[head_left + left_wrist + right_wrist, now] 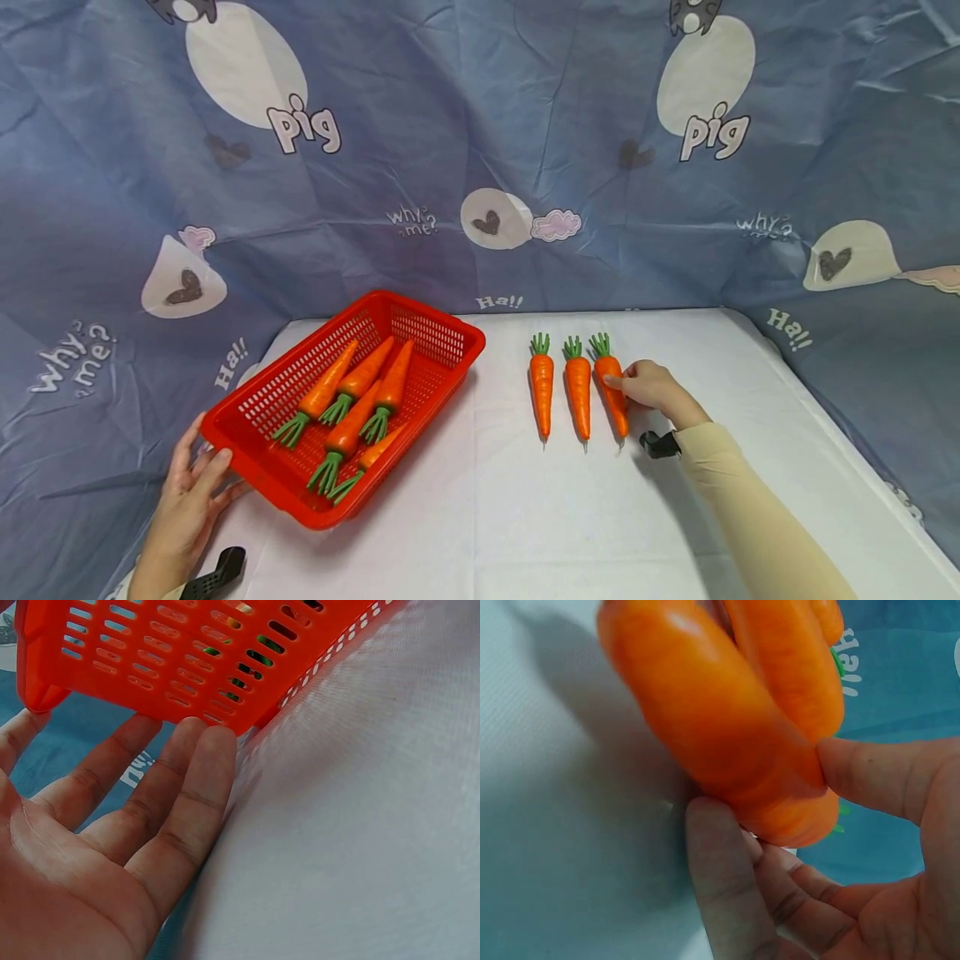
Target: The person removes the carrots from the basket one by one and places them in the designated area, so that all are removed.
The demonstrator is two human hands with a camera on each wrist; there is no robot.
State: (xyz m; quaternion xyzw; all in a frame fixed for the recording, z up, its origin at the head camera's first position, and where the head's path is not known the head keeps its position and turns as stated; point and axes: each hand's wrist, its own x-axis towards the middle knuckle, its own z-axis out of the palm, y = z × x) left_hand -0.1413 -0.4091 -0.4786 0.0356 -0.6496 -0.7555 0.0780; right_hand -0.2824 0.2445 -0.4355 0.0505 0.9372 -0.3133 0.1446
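Observation:
A red plastic basket point(438, 400) sits on the left of the white table, with several orange carrots point(392, 379) with green tops inside. At its near left corner my left hand point(183, 500) holds it, thumb at the rim and fingertips against the lower edge of the perforated wall point(161, 652). To the right, three carrots stand in a row, tops pointing away: a left one point(542, 387), a middle one point(578, 387) and a right one point(611, 392). My right hand point(654, 388) pinches the right carrot point(712, 712) between thumb and fingers.
A blue printed cloth point(420, 150) hangs behind the white-covered table point(510, 517) and around its sides. Black wrist straps with cameras show at the left wrist point(217, 575) and right wrist point(660, 444).

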